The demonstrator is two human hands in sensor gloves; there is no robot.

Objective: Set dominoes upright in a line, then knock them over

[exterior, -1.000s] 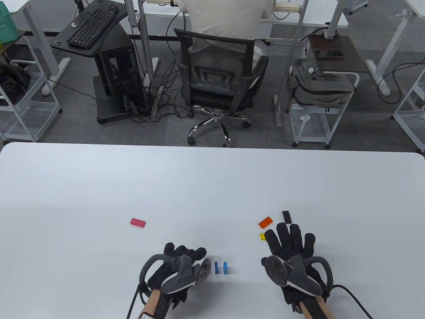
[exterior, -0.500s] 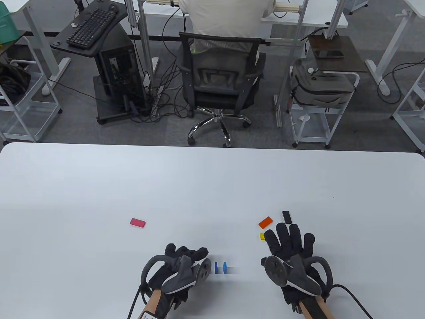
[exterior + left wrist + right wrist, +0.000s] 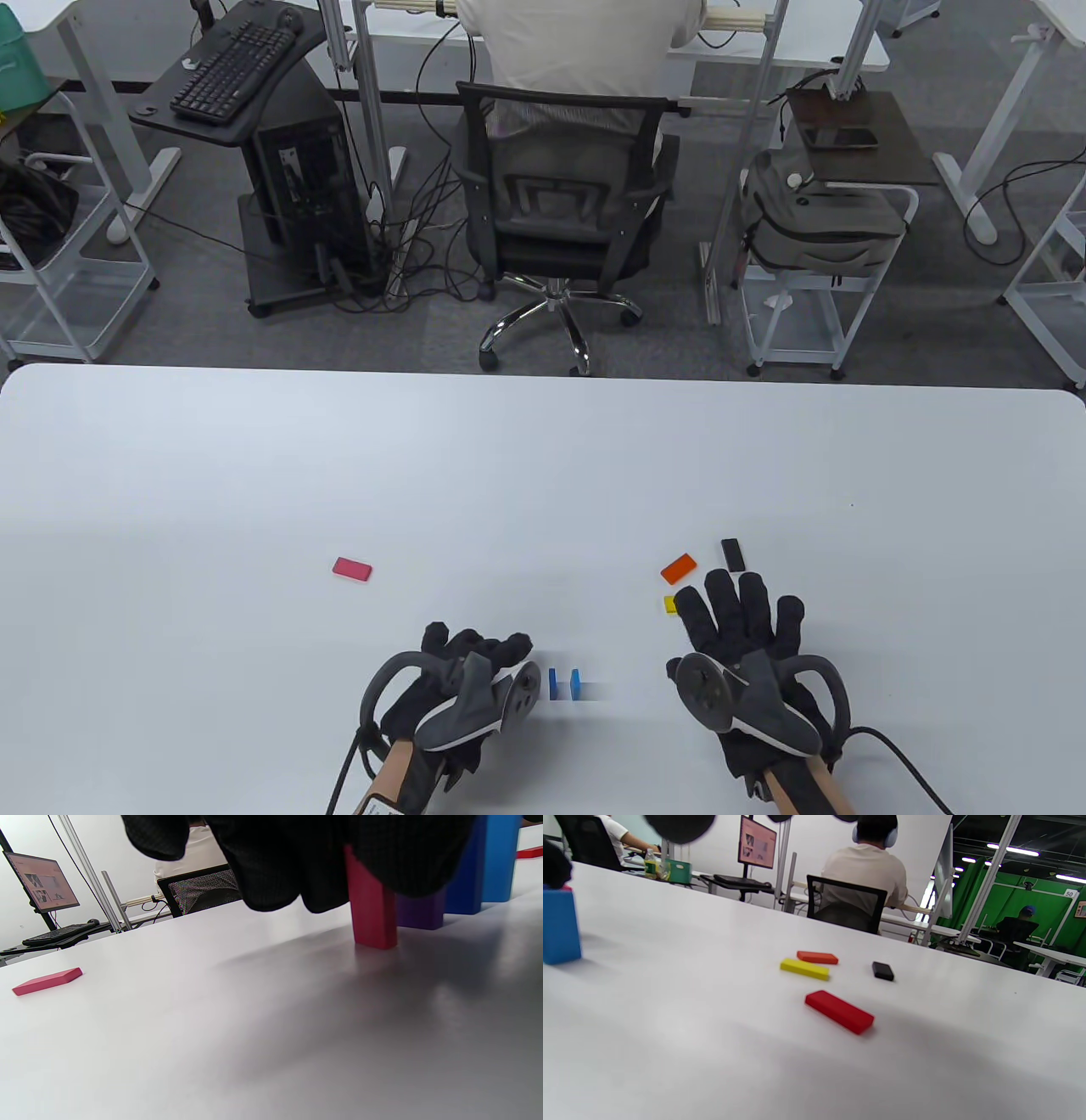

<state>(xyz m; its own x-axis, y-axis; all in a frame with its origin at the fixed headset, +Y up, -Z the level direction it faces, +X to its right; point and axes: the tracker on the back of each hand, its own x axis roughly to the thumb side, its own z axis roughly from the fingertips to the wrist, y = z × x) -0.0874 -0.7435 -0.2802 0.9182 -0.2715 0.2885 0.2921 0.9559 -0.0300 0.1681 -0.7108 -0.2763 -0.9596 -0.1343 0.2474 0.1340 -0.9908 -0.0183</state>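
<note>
Table: white, wide; its near edge is cut off at the bottom of the table view.
Right hand: lies flat, fingers straight and spread, holding nothing. It hides the red domino from above; only the right wrist view shows that piece lying flat.
Left hand: fingers curled over the left end of the line. The left wrist view shows them round the top of an upright crimson domino; whether they squeeze it or only cover it cannot be told.
Line: crimson, then a purple domino, mostly hidden behind it, then two blue dominoes, all upright and just beside one another. From above only the blue pair shows.
Pink domino: flat, well apart on the left.
Orange domino: flat, near the right fingertips.
Yellow domino: flat, half covered by the right hand from above.
Black domino: flat, just beyond the right fingers.
</note>
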